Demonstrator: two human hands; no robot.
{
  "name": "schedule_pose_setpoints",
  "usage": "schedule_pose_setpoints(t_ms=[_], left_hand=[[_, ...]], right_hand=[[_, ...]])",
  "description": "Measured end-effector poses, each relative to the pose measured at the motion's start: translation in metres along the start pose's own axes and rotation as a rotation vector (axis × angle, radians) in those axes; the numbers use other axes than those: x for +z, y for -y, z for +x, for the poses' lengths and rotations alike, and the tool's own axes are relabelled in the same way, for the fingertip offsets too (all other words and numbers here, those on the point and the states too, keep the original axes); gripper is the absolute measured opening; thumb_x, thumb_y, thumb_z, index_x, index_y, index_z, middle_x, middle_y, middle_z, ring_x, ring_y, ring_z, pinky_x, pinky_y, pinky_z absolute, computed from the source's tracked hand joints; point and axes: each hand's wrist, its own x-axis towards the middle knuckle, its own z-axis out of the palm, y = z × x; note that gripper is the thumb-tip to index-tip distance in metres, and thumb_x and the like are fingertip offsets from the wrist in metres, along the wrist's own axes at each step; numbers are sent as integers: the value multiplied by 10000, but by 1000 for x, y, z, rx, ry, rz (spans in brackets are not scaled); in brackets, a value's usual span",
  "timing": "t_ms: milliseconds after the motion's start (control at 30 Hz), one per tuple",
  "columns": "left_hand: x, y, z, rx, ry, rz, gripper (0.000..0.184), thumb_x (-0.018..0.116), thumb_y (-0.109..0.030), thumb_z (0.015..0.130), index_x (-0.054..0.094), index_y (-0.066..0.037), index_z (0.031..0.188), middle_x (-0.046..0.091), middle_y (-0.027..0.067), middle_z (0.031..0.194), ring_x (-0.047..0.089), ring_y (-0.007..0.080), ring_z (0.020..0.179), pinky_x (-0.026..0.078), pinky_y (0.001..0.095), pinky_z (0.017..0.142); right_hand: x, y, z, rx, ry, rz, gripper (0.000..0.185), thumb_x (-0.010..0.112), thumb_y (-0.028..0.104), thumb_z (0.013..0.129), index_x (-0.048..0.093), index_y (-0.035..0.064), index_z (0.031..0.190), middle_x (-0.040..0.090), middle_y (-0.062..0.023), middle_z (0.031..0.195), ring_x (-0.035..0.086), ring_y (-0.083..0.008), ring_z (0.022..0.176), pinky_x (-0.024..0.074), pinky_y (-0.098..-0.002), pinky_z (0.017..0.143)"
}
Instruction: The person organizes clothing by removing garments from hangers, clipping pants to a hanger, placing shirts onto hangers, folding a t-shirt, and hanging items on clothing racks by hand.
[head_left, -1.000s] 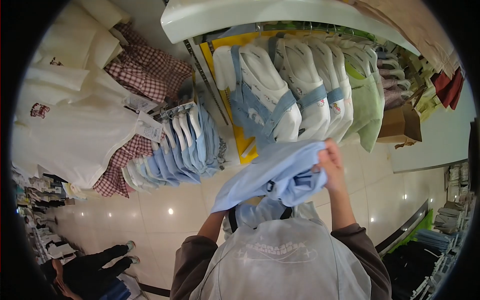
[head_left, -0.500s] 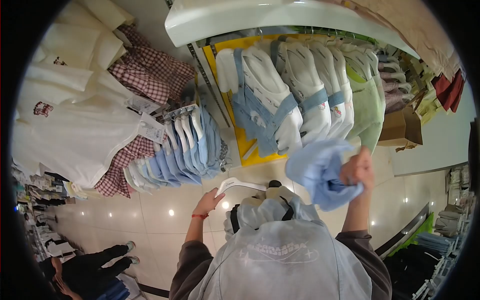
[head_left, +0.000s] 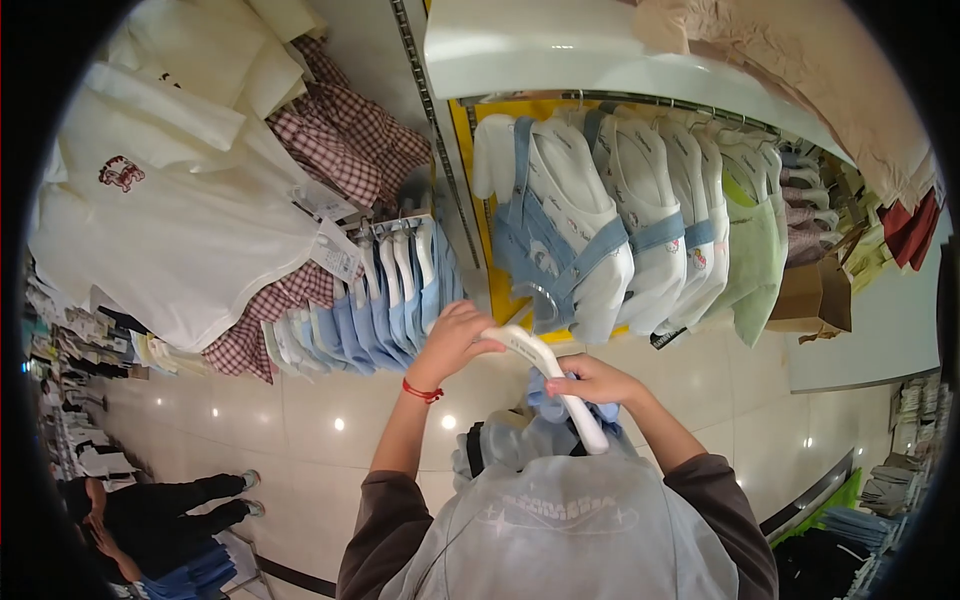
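Note:
A white clothes hanger (head_left: pixel 541 354) is held at a slant in front of my chest, its lower end pointing toward me. My left hand (head_left: pixel 455 342) is closed around its upper left end, and a red cord circles that wrist. My right hand (head_left: pixel 600 384) grips the other arm of the hanger, thumb on top. Bunched under and beside the right hand is a light blue garment (head_left: pixel 546 404), partly hidden by the hand and hanger. Whether the right fingers also pinch the cloth is hard to see.
White and denim-blue children's tops (head_left: pixel 590 235) hang on a rail ahead, beside green ones (head_left: pixel 750 245). At left are blue garments on hangers (head_left: pixel 385 315) and a large white shirt (head_left: pixel 170 210). A cardboard box (head_left: pixel 812 298) sits at right. Another person (head_left: pixel 165 520) stands lower left.
My right hand came down and left with the light blue garment and now grips the hanger. My left hand moved up and right, turning the hanger to a slant. The view shifted slightly.

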Motion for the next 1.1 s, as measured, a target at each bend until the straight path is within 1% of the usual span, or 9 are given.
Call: schedule_pose_setpoints(t_ms=[67,167,300,400,433,567,667,867,1100], left_hand=[[14,0,7,-8,-252,65,278,631,-247,812,559,-32,973,543,108,947,524,303,907,410,347,817],[44,5,-1,-389,-423,-210,394,591,-182,856,442,-53,1197,493,118,1125,505,250,1022,404,343,879],[59,-16,-11,-695,-224,-1099,553,592,-240,870,297,5,1269,467,133,1135,504,184,994,422,297,832],[68,-7,-17,-413,-148,-739,518,582,-219,869,321,10,1253,489,130,1095,532,191,943,432,300,808],[61,-6,-19,-570,-116,-797,448,563,-182,863,362,17,1210,520,136,1036,539,209,929,426,320,804],[67,26,-27,-600,-297,-668,308,512,-86,871,412,7,1146,520,91,975,494,142,917,399,269,816],[60,43,-26,-615,-238,-470,281,488,-89,886,390,6,1131,537,97,952,547,157,864,447,279,762],[63,66,-27,-815,-317,-870,260,444,-101,901,334,6,1111,546,127,895,610,187,603,523,286,525],[71,93,-31,-791,-341,-850,215,444,-85,887,337,22,1041,554,138,848,614,204,584,526,288,521]], right_hand=[[2,5,13,8,-91,16,373,565,365,872,609,17,1000,577,-37,707,517,-105,645,421,-280,588],[4,-2,44,12,-242,-51,390,541,374,882,598,-11,914,597,-70,718,542,-125,654,423,-291,593],[13,-6,100,-8,-401,-105,468,528,439,866,571,-25,825,603,-147,729,558,-206,643,422,-326,593],[7,-9,139,112,-403,-264,507,528,481,849,565,-23,809,598,-192,743,570,-259,659,429,-341,607],[6,-5,146,121,-390,-278,513,531,491,843,566,-20,803,597,-205,749,576,-268,669,433,-345,612],[4,25,154,158,-322,-287,501,554,487,831,566,-14,831,609,-214,787,607,-261,725,452,-343,640],[4,-3,156,-136,-464,-229,457,596,430,829,560,-13,933,612,-138,755,588,-199,692,450,-303,617],[-21,-12,111,152,-404,-271,614,658,529,729,525,16,1038,611,-182,964,598,-276,895,454,-335,771],[-33,17,66,7,-387,-179,446,747,283,705,497,59,1000,555,-63,921,532,-159,877,415,-271,765]])
